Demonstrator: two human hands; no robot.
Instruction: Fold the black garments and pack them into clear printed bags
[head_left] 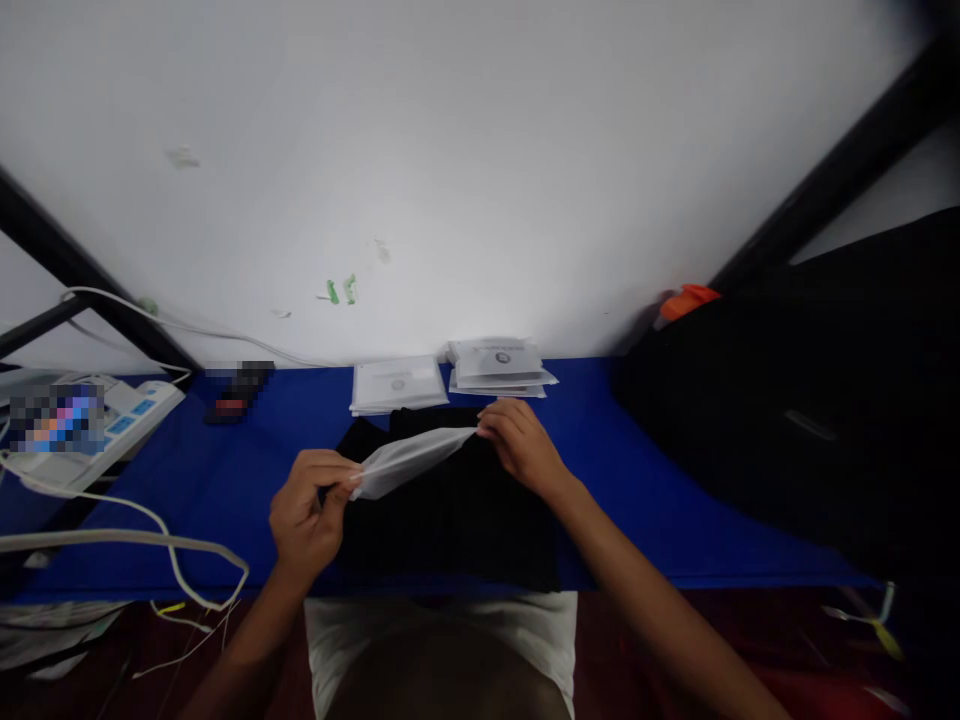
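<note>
A translucent white plastic bag (412,462) is stretched between my two hands, tilted so its right end is higher. My left hand (311,510) pinches its left end between thumb and fingers. At the other end, my right hand (521,445) grips the corner with its fingertips. Beneath the bag lies a dark folded cloth (465,530), perhaps a garment, on the blue table (637,490). Just beyond it sit two stacks of flat packets in clear bags, a left stack (397,385) and a taller right stack (501,365), both with small dark print.
To the left are a white power strip (142,415), loose white cables (187,545) and a blurred-out dark object (240,392). A large black fabric heap (787,420) covers the right side, with an orange item (688,302) behind it. A white wall (480,180) closes the back.
</note>
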